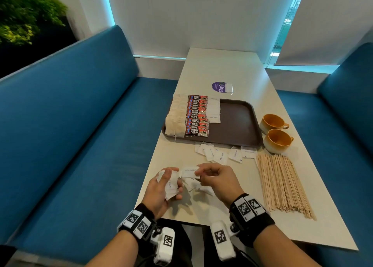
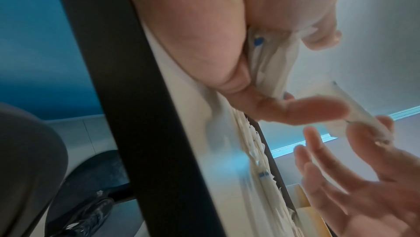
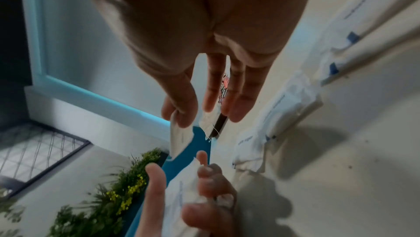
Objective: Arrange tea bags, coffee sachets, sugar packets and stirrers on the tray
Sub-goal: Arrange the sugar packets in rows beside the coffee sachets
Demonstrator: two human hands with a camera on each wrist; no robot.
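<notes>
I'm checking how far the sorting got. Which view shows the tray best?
The head view: the whole tray shows, stocked along its left side. The left wrist view catches only a dark edge; the right wrist view shows a sliver between fingers.

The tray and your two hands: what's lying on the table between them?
Loose white sugar packets lie scattered on the table between the tray and the hands, as the head view shows.

The head camera looks forward and down along the table (image 1: 226, 73), hands low at 6 o'clock. The left wrist camera sits close under the left hand (image 2: 204, 30), at table-edge height, facing the right hand (image 2: 363, 183) at 4 o'clock. The right wrist camera, equally close, faces the left hand (image 3: 200, 201) at 6 o'clock. All three share the hands.
</notes>
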